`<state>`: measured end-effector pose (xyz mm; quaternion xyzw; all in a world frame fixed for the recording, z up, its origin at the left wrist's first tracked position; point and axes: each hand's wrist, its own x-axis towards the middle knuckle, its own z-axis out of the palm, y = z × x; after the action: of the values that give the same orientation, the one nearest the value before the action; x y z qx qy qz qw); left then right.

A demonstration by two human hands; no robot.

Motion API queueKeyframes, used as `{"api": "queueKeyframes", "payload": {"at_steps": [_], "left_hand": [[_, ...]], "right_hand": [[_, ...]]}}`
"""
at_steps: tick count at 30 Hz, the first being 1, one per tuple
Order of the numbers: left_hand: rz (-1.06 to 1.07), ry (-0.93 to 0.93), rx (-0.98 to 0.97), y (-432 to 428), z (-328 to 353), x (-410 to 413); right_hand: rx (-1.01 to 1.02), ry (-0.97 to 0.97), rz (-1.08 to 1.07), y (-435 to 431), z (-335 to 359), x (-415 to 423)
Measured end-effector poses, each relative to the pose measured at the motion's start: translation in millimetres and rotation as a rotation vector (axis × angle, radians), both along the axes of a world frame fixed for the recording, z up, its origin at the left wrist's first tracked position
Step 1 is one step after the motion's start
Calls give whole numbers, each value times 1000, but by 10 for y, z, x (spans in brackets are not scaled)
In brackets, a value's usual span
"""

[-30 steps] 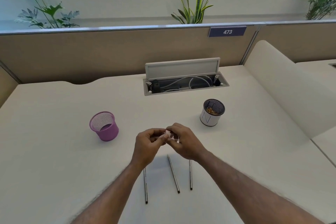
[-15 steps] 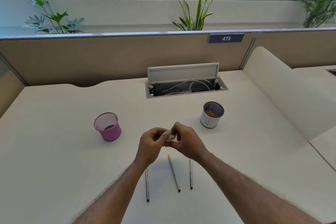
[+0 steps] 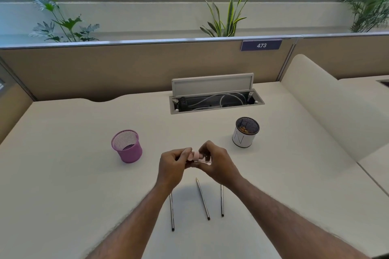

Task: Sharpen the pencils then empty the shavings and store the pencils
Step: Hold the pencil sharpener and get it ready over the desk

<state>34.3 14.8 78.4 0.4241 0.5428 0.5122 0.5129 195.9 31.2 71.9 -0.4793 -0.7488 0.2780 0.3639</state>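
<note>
Cream desk (image 3: 63, 185). Pink mesh cup (image 3: 127, 147) left, white cup (image 3: 244, 139) with brownish bits right. Left hand (image 3: 172, 167) and right hand (image 3: 220, 166) meet mid-desk. Three pencils (image 3: 202, 198) lie under the wrists. Pink sharpener (image 3: 196, 155) pinched in both grips, above the desk.

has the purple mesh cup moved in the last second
No. The purple mesh cup keeps its place left of the cable tray; only the camera tilted.

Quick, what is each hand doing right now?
Left hand: fingers curled, pinching the pink sharpener.
Right hand: fingers curled round the same pink sharpener.
</note>
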Motion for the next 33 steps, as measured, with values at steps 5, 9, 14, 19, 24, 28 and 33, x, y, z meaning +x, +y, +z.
{"api": "queueKeyframes", "payload": {"at_steps": [5,9,14,19,24,28,33], "left_hand": [[86,-267,-117,9,-48,-50],[89,-365,-153,-5,-50,-33],[52,-546,-207,-85,-57,-44],[-37,-545,-419,-129,-119,-123],[-140,-527,-447,-163,-108,-87],[-134,-576,-418,-158,-119,-49],[-95,-644,-439,-146,-177,-56]], "right_hand": [[-103,194,8,-81,-25,-28],[-134,265,-24,-113,-40,-70],[-42,220,-92,-111,-39,-86],[-35,204,-39,-101,3,-52],[-29,242,-10,-120,9,-75],[-22,217,-13,-109,-58,-96],[22,127,2,-108,-120,-134]]}}
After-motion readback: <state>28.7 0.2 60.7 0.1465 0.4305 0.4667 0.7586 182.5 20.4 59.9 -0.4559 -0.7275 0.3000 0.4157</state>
